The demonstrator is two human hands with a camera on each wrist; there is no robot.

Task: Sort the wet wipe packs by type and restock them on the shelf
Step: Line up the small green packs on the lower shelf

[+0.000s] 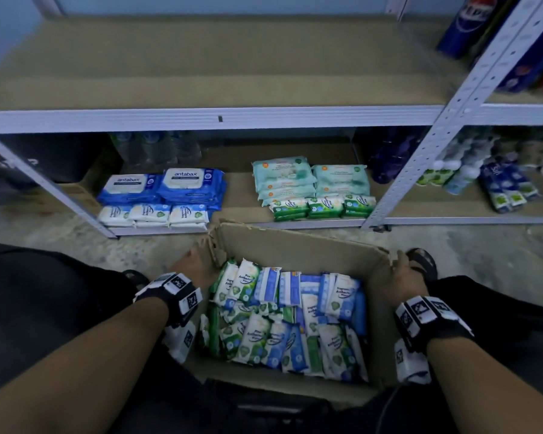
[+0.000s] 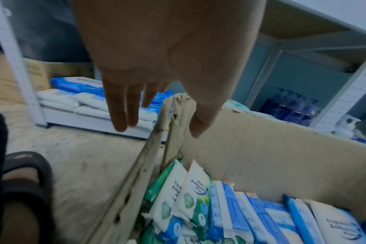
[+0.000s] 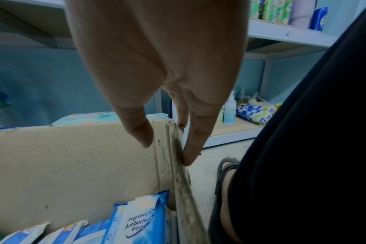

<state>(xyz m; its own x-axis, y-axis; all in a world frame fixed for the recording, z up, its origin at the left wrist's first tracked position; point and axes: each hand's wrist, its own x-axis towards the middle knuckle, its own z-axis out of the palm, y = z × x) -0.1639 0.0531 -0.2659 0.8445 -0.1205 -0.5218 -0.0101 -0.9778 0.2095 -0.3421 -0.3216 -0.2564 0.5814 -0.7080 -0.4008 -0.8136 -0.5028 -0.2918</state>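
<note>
An open cardboard box (image 1: 295, 245) sits on the floor between my knees, filled with several mixed wipe packs (image 1: 282, 317), green-and-white and blue-and-white. My left hand (image 1: 192, 264) straddles the box's far left corner (image 2: 173, 115), fingers (image 2: 123, 122) straight outside, thumb inside. My right hand (image 1: 402, 277) pinches the far right corner wall (image 3: 169, 140), thumb inside, a fingertip (image 3: 188, 158) outside. On the bottom shelf (image 1: 242, 189) lie blue Antabax packs (image 1: 170, 186), white packs (image 1: 152, 214), teal packs (image 1: 311, 180) and green packs (image 1: 322, 208).
Water bottles (image 1: 157, 148) and purple bottles (image 1: 395, 155) stand at the back of the bottom shelf. A perforated metal post (image 1: 420, 158) divides it from a neighbouring bay with small bottles and packs (image 1: 502, 186). Pepsi cartons (image 1: 474, 23) stand top right. My sandalled foot (image 1: 423, 264) is beside the box.
</note>
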